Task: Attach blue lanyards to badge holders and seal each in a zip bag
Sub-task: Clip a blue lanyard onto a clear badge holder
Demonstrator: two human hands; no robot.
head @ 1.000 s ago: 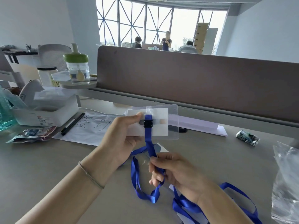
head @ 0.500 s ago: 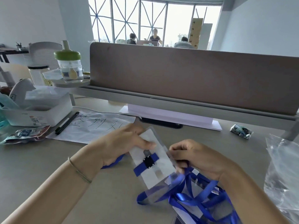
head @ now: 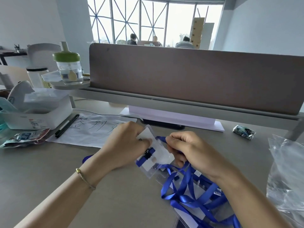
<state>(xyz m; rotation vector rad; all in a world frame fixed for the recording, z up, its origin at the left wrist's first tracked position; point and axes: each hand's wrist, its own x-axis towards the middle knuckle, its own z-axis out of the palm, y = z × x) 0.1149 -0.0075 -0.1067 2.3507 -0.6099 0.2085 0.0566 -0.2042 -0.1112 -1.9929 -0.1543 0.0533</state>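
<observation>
Head view. The clear badge holder sits low over the grey desk, between the 2 hands, with its white card insert showing. Its long axis runs diagonally, from upper left near the left thumb to lower right toward the pile of lanyards. The black clip of the blue lanyard is on the holder's slot, near the lower left edge, so attachment appears done for this 1 piece.

Left hand: fingers curled, thumb on the upper face of the holder, pinching its upper left end. Right hand: fingers curled, pinching blue strap at the holder's right edge; whether it also grips the holder itself I cannot tell. The loose strap trails down and right from the right hand into a tangle that lies on more clear sleeves.

Key relation: the clear plastic bags lie at the far right edge, well apart from the holder, on the right hand's side. The right hand is nearer to them. Judgement: the strap likely needs gathering against the holder before bagging, with the holder's narrow end leading.

Change against 0.5 s ago: the holder sits a little more upright on its diagonal, the left thumb is further over its upper end, and the right hand has closed in on the strap at its edge. At 1.0 s ago the holder was raised and held level, strap hanging straight down.
</observation>
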